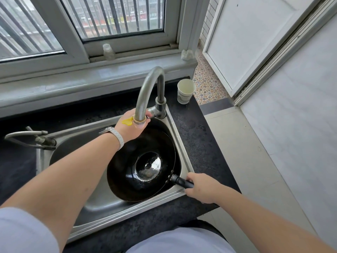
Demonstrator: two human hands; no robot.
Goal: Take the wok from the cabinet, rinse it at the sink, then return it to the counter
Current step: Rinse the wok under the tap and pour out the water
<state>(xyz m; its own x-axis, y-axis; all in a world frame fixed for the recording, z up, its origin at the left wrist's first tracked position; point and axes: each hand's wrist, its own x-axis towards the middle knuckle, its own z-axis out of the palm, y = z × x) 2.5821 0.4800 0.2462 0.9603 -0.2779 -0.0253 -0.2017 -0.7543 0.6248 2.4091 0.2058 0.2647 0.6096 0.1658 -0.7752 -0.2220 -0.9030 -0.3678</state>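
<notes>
Behind the faucet (144, 92), left fingers' (146, 121) state unclear; right fingers (190, 178) grip wok (127, 179); cup (186, 91) nearby.

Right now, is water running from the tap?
Not running: no stream falls from the tap into the wok. The left hand is at the tap, fingers hidden.

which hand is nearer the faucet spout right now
Left. The left hand is at the faucet spout end, fingers curled behind it; the right hand is apart, nearer the person, gripping the wok handle.
</notes>
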